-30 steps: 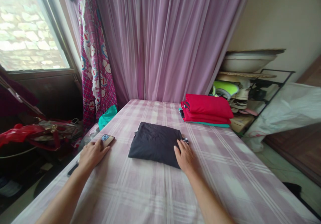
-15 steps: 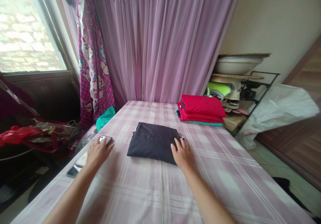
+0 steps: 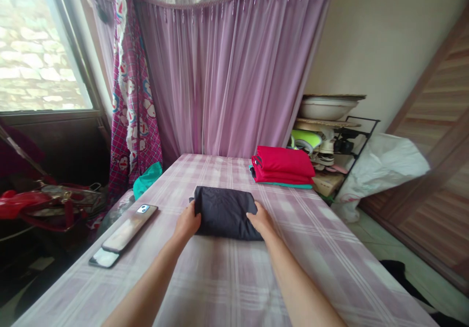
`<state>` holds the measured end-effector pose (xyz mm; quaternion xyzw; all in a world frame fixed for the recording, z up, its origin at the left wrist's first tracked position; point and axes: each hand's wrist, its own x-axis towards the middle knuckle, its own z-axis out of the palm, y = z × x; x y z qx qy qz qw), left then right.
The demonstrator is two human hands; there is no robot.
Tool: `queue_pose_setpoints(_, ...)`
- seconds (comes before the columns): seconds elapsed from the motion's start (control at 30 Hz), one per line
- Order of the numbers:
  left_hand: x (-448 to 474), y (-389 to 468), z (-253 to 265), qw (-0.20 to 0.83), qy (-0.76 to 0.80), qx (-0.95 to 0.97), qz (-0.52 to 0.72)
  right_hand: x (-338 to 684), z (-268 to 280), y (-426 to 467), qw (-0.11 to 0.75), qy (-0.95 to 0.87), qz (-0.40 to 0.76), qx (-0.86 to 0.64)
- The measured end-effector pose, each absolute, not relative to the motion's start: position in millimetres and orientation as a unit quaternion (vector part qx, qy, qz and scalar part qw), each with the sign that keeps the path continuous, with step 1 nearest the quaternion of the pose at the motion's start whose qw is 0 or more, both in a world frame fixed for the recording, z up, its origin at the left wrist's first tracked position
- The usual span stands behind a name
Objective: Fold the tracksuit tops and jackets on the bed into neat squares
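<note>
A folded black garment (image 3: 224,212) lies in the middle of the checked tablecloth (image 3: 220,278); its exact kind does not show. My left hand (image 3: 188,219) grips its left edge, thumb on top and fingers tucked out of sight beneath. On the opposite edge my right hand (image 3: 261,218) holds it the same way, thumb over the cloth. Behind it to the right sits a stack of folded red cloth (image 3: 284,163) with a teal layer at the bottom.
Two phones, one overlapping the other, lie at the table's left edge; the upper phone (image 3: 128,229) is pale. A teal cloth (image 3: 147,180) hangs by the far left edge. Purple curtains (image 3: 220,83) close off the back. A rack (image 3: 330,146) with basins and shoes stands right, beside a white sack (image 3: 381,171).
My left hand has moved right, from beside the phone to the garment's left edge. My right hand stays at the right edge, now gripping it. The view has tilted up slightly.
</note>
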<state>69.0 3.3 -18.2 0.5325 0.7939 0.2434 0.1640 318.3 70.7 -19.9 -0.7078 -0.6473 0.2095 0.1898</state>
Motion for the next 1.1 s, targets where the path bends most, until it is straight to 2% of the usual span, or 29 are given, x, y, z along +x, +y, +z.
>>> queue_pose_setpoints(0.1,72,-10,-20,0.154,0.777,0.568,0.221,333,-25,67,0.216,-0.678,0.165,-0.683)
queue_pose_setpoints(0.17,71,-19,-16,0.134,0.78,0.578,0.198,343,-29,61,0.204,-0.687,0.145,-0.683)
queue_pose_setpoints(0.27,76,-20,3,0.045,0.793,0.584,0.171,343,-27,52,0.194,-0.69,0.079,-0.693)
queue_pose_setpoints(0.37,97,-3,27,-0.045,0.76,0.628,0.162,322,-7,54,0.253,-0.71,0.007,-0.657)
queue_pose_setpoints(0.5,128,37,30,-0.087,0.709,0.68,0.164,283,17,71,0.313,-0.739,-0.032,-0.595)
queue_pose_setpoints(0.57,133,53,14,-0.067,0.715,0.679,0.15,270,11,78,0.279,-0.762,-0.019,-0.584)
queue_pose_setpoints(0.67,129,64,-20,-0.018,0.737,0.663,0.132,265,-16,81,0.167,-0.802,0.039,-0.572)
queue_pose_setpoints(0.73,124,64,-35,-0.016,0.742,0.655,0.138,266,-34,80,0.131,-0.809,0.061,-0.571)
queue_pose_setpoints(1.1,125,60,-42,-0.035,0.745,0.647,0.155,266,-40,76,0.149,-0.806,0.056,-0.569)
